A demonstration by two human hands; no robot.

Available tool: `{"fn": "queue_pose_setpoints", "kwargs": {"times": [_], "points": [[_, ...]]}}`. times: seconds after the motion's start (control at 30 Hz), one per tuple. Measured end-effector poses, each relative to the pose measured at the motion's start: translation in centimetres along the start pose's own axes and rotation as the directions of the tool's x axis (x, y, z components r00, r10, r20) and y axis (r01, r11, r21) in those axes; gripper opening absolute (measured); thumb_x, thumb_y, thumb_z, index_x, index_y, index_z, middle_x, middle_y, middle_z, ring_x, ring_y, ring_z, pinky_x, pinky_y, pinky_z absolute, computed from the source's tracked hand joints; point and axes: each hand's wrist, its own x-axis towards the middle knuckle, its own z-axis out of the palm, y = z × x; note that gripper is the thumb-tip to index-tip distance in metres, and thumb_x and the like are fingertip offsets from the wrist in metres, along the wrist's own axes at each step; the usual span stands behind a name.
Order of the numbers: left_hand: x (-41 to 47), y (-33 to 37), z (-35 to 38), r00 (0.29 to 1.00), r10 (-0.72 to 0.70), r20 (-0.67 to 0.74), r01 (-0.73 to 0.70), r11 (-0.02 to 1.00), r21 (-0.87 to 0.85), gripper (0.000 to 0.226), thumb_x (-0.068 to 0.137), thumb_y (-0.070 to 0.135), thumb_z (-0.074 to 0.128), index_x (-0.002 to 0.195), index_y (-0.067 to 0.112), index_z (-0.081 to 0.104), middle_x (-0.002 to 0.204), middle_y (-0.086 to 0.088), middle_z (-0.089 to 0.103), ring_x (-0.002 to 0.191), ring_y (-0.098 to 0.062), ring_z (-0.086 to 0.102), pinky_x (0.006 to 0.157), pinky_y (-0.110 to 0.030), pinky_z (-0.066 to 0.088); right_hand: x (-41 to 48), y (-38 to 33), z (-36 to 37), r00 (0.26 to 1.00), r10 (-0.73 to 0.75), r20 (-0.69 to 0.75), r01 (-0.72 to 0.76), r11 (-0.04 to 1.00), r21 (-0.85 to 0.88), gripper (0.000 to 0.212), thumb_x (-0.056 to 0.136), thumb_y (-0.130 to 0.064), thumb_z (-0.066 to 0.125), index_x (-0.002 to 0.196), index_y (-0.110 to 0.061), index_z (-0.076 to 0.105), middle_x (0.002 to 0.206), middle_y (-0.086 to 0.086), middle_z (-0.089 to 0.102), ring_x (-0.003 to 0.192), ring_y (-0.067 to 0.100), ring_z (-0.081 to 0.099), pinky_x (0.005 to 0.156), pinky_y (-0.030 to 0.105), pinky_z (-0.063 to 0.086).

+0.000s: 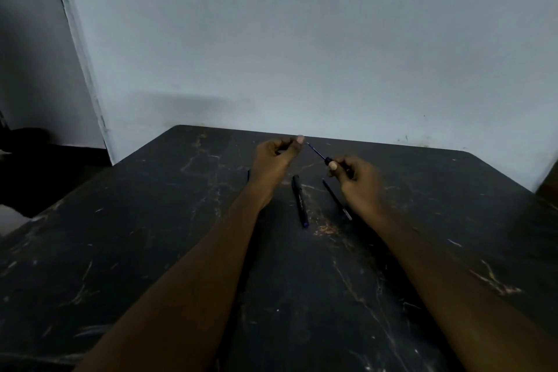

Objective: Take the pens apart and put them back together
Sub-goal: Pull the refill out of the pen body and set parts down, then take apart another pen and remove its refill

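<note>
Dark, marble-veined table (pixel 151 251) across the lower frame, meeting a pale wall (pixel 302 39) at mid-height. On it at centre, a capped black pen (pixel 300 201), and just right of it a thin loose pen part (pixel 336 199). Above these, right hand (pixel 359 180) closed around a pen piece (pixel 323 157), slim tip pointing up-left. Left hand (pixel 276 160) curled, fingertips pinched together near that tip; contents impossible to tell.

A dark, marble-veined table (pixel 151 251) stands against a pale wall (pixel 302 39) — dim corner at left.
</note>
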Motion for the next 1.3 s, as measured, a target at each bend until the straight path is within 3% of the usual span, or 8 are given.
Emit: {"fn": "queue_pose_setpoints", "kwargs": {"times": [0.1,0.3,0.57,0.8,1.0,1.1,1.17,1.3], "points": [[0.7,-0.3,-1.8,0.988,0.071,-0.138,-0.033,0.966,0.257,0.021,0.091,0.039,0.065,0.094,0.02,0.073,0.086,0.006,0.071,0.074,-0.001,0.063,0.068,-0.022,0.048,0.0,0.3,-0.2,1.0,0.023,-0.003,-0.023,0.999,0.023,0.018,0.095,-0.017,0.059,0.085,-0.007,0.07,0.078,0.001,0.065,0.067,0.0,0.052,0.055,0.008,0.034],[1.2,-1.6,-5.1,0.97,0.111,-0.217,0.083,0.689,0.72,0.02,0.083,0.04,0.071,0.094,0.025,0.076,0.094,0.003,0.075,0.089,-0.018,0.068,0.085,-0.037,0.055,0.1,0.6,-0.1,0.999,0.038,0.001,-0.038,0.999,0.025,0.017,0.096,-0.021,0.058,0.087,-0.011,0.069,0.078,0.0,0.065,0.068,0.005,0.054,0.057,0.019,0.037],[1.2,-2.2,-5.3,0.988,0.058,-0.143,0.105,0.427,0.898,0.041,0.075,0.064,0.067,0.085,0.024,0.074,0.101,-0.002,0.07,0.104,-0.024,0.061,0.093,-0.045,0.049,0.2,1.2,0.0,0.999,0.038,-0.016,-0.038,0.999,0.037,0.018,0.095,-0.024,0.06,0.089,-0.01,0.069,0.082,0.003,0.068,0.076,0.015,0.059,0.06,0.025,0.041],[1.1,-1.9,-4.6,0.996,0.027,-0.083,0.074,0.227,0.971,0.065,0.073,0.072,0.06,0.109,0.018,0.071,0.124,-0.007,0.06,0.121,-0.029,0.048,0.101,-0.044,0.04,0.3,1.5,0.2,0.999,0.034,-0.019,-0.034,0.999,0.014,0.016,0.094,-0.027,0.06,0.09,-0.015,0.07,0.08,-0.001,0.067,0.072,0.013,0.058,0.058,0.024,0.04],[1.0,-1.8,-4.0,0.996,0.056,-0.074,0.05,0.346,0.937,0.051,0.081,0.061,0.061,0.101,0.015,0.074,0.118,-0.009,0.063,0.118,-0.03,0.049,0.099,-0.043,0.042,0.3,1.3,0.1,0.999,0.022,-0.032,-0.023,1.0,-0.015,0.018,0.094,-0.028,0.06,0.093,-0.014,0.071,0.081,-0.001,0.067,0.071,0.006,0.056,0.058,0.024,0.04],[0.8,-1.2,-3.5,0.991,0.114,-0.069,-0.004,0.542,0.841,0.041,0.088,0.054,0.058,0.08,0.016,0.072,0.091,-0.007,0.068,0.094,-0.025,0.06,0.081,-0.034,0.047,0.1,1.1,-0.1,0.999,0.023,-0.026,-0.023,1.0,-0.01,0.017,0.095,-0.026,0.06,0.095,-0.014,0.071,0.083,0.0,0.068,0.073,0.01,0.058,0.059,0.023,0.041],[0.7,-0.7,-2.8,0.991,0.097,-0.093,-0.005,0.719,0.695,0.041,0.092,0.051,0.055,0.073,0.015,0.062,0.071,0.0,0.06,0.071,-0.018,0.058,0.061,-0.027,0.038,0.1,1.0,-0.2,1.0,0.022,-0.02,-0.022,1.0,-0.015,0.017,0.095,-0.027,0.06,0.098,-0.014,0.071,0.085,-0.001,0.068,0.075,0.01,0.058,0.06,0.022,0.041],[0.4,0.0,-1.0,0.99,0.041,-0.132,0.001,0.952,0.305,0.037,0.096,0.044,0.053,0.079,0.012,0.061,0.066,0.005,0.055,0.055,0.004,0.051,0.05,-0.017,0.036,0.1,0.9,-0.1,1.0,0.021,-0.017,-0.021,0.999,-0.024,0.013,0.092,-0.027,0.064,0.097,-0.016,0.07,0.085,-0.004,0.064,0.071,0.002,0.054,0.057,0.018,0.036]]}}
